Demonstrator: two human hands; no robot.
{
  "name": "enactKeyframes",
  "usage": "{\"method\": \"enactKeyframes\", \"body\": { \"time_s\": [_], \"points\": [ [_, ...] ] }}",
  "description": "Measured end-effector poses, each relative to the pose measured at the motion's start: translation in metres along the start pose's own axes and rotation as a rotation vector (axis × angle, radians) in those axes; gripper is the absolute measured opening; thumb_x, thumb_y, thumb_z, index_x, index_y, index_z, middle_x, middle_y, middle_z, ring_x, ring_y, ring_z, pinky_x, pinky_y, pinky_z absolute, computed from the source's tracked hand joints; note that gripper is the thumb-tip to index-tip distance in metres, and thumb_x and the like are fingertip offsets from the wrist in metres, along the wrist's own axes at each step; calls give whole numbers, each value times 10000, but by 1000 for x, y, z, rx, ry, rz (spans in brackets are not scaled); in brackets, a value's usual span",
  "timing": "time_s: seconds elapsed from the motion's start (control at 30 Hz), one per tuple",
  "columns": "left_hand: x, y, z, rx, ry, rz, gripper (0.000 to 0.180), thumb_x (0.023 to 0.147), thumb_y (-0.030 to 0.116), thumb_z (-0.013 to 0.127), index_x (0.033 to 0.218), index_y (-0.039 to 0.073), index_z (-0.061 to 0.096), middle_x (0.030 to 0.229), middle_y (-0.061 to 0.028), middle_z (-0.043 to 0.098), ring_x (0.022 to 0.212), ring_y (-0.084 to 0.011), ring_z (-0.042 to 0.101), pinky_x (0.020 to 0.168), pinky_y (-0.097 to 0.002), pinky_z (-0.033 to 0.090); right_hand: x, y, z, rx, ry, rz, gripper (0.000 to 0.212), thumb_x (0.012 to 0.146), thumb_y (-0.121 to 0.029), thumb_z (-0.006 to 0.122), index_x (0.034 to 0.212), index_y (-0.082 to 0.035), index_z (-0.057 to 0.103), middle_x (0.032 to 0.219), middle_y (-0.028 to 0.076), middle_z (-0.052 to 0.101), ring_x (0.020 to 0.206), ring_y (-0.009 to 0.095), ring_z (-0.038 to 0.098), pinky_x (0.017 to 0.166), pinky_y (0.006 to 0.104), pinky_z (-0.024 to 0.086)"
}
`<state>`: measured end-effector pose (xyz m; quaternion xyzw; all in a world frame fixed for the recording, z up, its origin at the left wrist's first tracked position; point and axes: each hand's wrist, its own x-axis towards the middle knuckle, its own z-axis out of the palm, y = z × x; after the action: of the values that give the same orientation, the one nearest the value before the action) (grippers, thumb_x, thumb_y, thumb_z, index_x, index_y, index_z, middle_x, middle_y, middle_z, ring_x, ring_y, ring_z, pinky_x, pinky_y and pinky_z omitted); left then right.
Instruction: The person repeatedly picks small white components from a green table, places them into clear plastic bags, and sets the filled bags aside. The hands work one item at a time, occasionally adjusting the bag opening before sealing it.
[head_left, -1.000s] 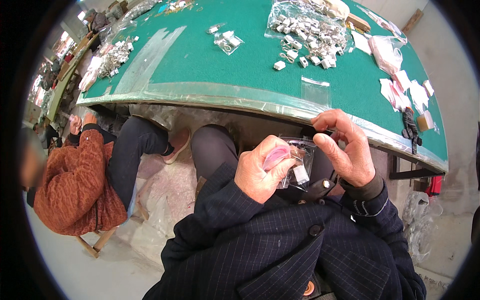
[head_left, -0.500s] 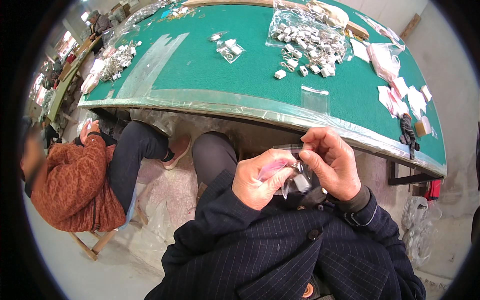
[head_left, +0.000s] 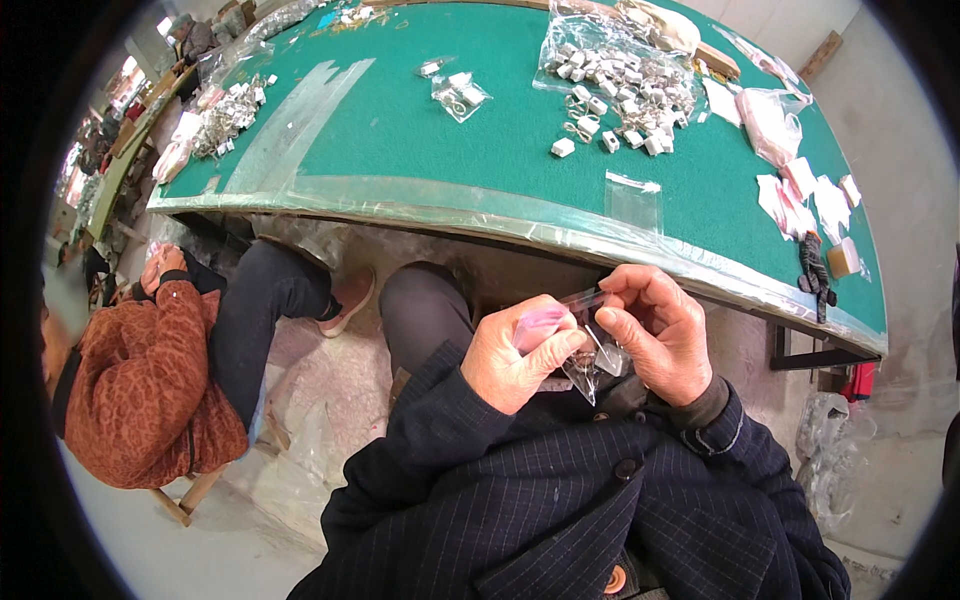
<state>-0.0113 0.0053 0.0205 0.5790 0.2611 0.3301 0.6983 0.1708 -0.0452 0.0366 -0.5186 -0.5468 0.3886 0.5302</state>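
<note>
Between my hands, above my lap, hangs a small clear plastic bag (head_left: 584, 376) with something metallic and white inside, partly hidden by my fingers. My left hand (head_left: 518, 352) is closed on one side of the bag, and pink translucent plastic (head_left: 540, 326) shows in the same grip. My right hand (head_left: 660, 335) pinches the bag's upper edge between thumb and forefinger. On the green table (head_left: 420, 135) past my hands, a flat clear zip bag (head_left: 633, 203) lies near the front edge.
A pile of white block-shaped pieces with metal loops (head_left: 630, 95) spreads at the back right. Bagged pieces (head_left: 460, 95) lie mid-table. A dark glove (head_left: 815, 275) and pink-white papers (head_left: 785, 205) are at the right. A seated person in a brown patterned jacket (head_left: 150, 390) is on my left.
The bag between my hands has turned, and its white content shows less. My right hand has shifted slightly down and left. The person on my left has moved their hands lower.
</note>
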Motion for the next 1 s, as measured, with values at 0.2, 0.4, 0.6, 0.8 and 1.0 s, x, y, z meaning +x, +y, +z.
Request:
{"method": "enactKeyframes", "body": {
  "time_s": [0.2, 0.4, 0.6, 0.8, 1.0],
  "points": [
    [-1, 6, -6, -141, -110, -109, 189, 915, 210, 664, 917, 24, 635, 770, -13, 631, 575, -49, 514, 482, -193, 376, 0, 3, 0, -111, -18, -95, 164, 850, -6, 668, 994, 41, 604, 829, 48, 588, 742, 101, 568, 661, 233, 470],
    [1, -1, -6, -94, -108, -149, 155, 884, 160, 699, 895, 32, 614, 752, 4, 612, 576, -42, 514, 484, -190, 376, -6, 7, 0, 132, -52, 77, 187, 925, -79, 627, 1082, 15, 590, 890, -11, 585, 800, 42, 527, 696, 204, 457],
    [-3, 0, 2, -90, -17, -26, 130, 899, 122, 673, 954, 29, 600, 798, -36, 650, 643, -58, 579, 532, -195, 442, -12, 8, -3, 146, -79, 114, 208, 923, -107, 641, 1086, 20, 619, 938, 12, 631, 832, 56, 559, 729, 207, 470],
    [-5, 5, 5, -95, 14, -47, 119, 934, 91, 607, 1015, 5, 598, 884, -58, 663, 783, -91, 628, 694, -227, 510, -12, 5, -8, 66, -51, 32, 183, 920, -91, 636, 1054, 33, 644, 958, 44, 651, 869, 92, 580, 771, 236, 479],
    [-9, -2, 6, 206, 66, 84, 123, 908, 24, 621, 1024, -11, 602, 929, -48, 648, 871, -114, 632, 789, -249, 509, -13, 5, -4, 161, -82, 111, 178, 917, -84, 635, 1050, 32, 650, 949, 47, 652, 869, 92, 584, 770, 233, 479]
  ]
}}
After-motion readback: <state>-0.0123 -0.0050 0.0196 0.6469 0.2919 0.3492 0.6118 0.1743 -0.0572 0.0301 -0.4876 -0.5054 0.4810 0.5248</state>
